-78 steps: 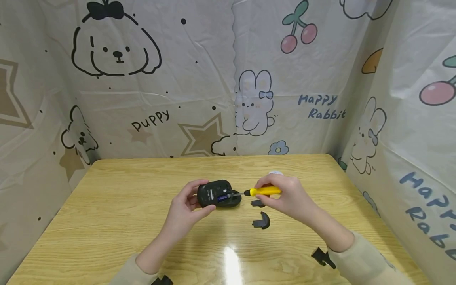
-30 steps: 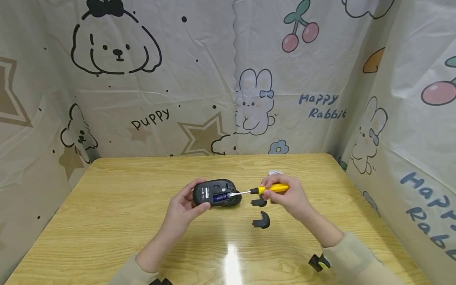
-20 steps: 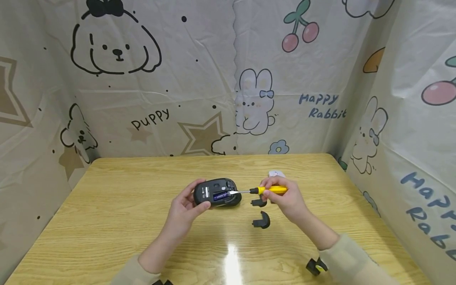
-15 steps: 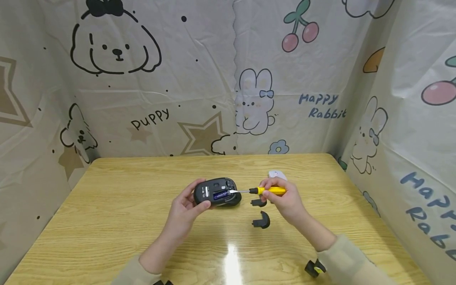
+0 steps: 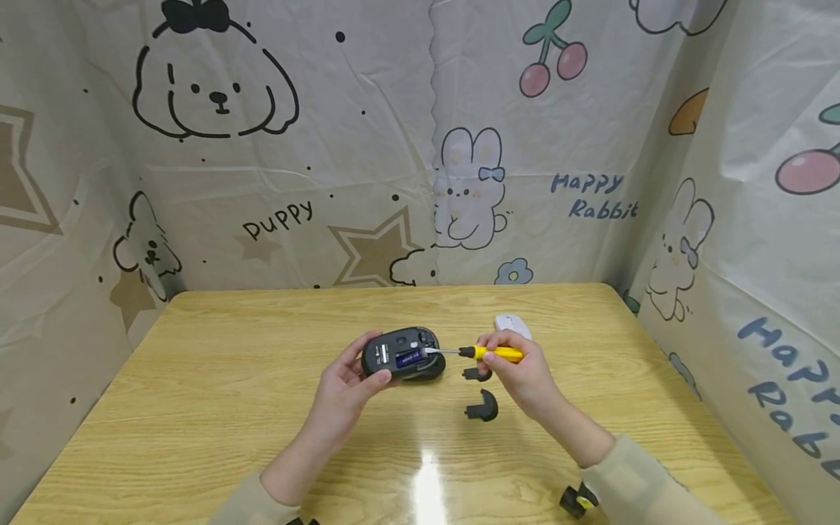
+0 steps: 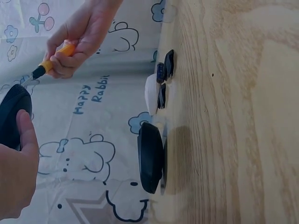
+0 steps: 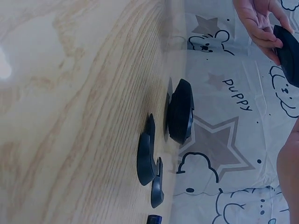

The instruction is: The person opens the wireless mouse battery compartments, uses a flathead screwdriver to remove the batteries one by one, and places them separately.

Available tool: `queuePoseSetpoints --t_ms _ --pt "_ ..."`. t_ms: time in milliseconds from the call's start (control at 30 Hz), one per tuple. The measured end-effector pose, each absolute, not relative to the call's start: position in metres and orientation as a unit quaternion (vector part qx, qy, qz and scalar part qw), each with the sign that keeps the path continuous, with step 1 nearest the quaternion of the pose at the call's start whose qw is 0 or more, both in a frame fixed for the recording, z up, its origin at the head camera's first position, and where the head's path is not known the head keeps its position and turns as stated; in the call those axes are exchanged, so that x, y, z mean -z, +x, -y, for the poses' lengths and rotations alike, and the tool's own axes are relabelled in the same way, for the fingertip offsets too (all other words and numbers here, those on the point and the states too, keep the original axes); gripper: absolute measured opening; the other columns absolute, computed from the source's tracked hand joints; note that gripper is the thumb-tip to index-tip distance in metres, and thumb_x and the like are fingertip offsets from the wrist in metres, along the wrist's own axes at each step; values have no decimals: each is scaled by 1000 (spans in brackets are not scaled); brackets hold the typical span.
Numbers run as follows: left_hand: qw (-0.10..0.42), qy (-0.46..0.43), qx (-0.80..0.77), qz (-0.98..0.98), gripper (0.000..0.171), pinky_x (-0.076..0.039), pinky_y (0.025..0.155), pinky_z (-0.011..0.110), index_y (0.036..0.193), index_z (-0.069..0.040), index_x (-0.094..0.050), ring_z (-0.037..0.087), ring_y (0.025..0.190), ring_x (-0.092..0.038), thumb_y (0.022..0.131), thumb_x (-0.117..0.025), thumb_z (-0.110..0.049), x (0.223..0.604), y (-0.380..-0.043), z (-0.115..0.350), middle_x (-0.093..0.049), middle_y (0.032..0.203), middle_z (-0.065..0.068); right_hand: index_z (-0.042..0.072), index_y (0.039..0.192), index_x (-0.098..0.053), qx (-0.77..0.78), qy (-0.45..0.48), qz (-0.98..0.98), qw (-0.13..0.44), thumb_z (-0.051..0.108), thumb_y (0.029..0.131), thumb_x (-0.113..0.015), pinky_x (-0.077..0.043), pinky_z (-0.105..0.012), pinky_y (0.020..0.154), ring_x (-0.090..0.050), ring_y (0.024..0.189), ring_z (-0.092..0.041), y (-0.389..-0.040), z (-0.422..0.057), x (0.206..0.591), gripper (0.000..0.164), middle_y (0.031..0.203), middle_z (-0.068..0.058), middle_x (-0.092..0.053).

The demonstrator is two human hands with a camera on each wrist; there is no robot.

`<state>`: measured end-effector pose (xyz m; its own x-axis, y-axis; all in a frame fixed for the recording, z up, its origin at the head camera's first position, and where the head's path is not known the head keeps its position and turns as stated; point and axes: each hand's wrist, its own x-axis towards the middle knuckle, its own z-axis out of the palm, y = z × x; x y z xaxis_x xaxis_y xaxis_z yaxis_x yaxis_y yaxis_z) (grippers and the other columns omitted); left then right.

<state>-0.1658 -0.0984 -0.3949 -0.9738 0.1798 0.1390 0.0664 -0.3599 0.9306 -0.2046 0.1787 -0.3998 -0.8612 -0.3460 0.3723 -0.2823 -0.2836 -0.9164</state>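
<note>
Head view: held mouse [image 5: 397,347], label [image 5: 385,354] illegible; "PUPPY" [image 5: 278,220], "Happy Rabbit" [image 5: 593,196] behind.

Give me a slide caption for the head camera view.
Left hand holds a black mouse, underside showing, while the right hand holds a yellow screwdriver with its tip at the battery.

On the printed backdrop [image 5: 367,168] ahead of me I read "Puppy" and "Happy Rabbit"; the right-hand cloth [image 5: 741,240] repeats "Happy Rabbit", cut off. The label [image 5: 385,354] on my held mouse [image 5: 392,343] and the print on its battery [image 5: 410,358] are too small to read.
</note>
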Motion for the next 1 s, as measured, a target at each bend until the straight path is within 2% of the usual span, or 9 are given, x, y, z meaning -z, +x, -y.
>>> queuePoseSetpoints --t_ms 200,333,433,600,900,1000 --pt "35 104 -819 -563 64 -53 88 34 141 -3 -38 23 110 -58 83 -63 6 395 -167 98 -44 137 23 11 92 -61 754 -259 -604 22 -6 92 -53 -56 -23 72 -60 75 -12 -205 -179 399 18 100 -7 -55" --pt "32 98 -818 -566 63 -53 88 35 139 -5 -39 24 108 -59 82 -63 7 396 -167 99 -45 137 24 10 90 -60 726 -239 -645 10 -2 91 -57 -57 -25 73 -61 75 -12 -205 -181 396 13 100 -7 -57" --pt "32 94 -816 -570 62 -53 88 35 138 -7 -41 24 108 -59 82 -63 7 397 -167 100 -46 136 23 7 95 -59 700 -233 -675 5 1 90 -60 -57 -26 73 -62 76 -14 -205 -183 393 8 100 -7 -58" --pt "33 93 -815 -571 61 -53 88 35 138 -8 -42 24 109 -59 83 -64 6 398 -167 101 -45 137 22 3 103 -60 631 -222 -743 -18 8 88 -66 -55 -25 67 -63 73 -17 -204 -188 388 17 93 -6 -61" --pt "38 91 -815 -572 61 -54 87 36 137 -8 -43 25 110 -58 82 -66 5 396 -167 103 -45 136 23 3 102 -64 574 -229 -785 -49 6 84 -70 -57 -26 66 -63 73 -16 -202 -199 385 19 94 -3 -62" --pt "39 94 -810 -577 62 -54 87 35 138 -6 -41 25 109 -58 82 -65 6 396 -166 103 -45 136 24 0 103 -63 573 -216 -789 -49 7 84 -70 -58 -29 66 -63 73 -16 -202 -205 385 21 93 -4 -61"
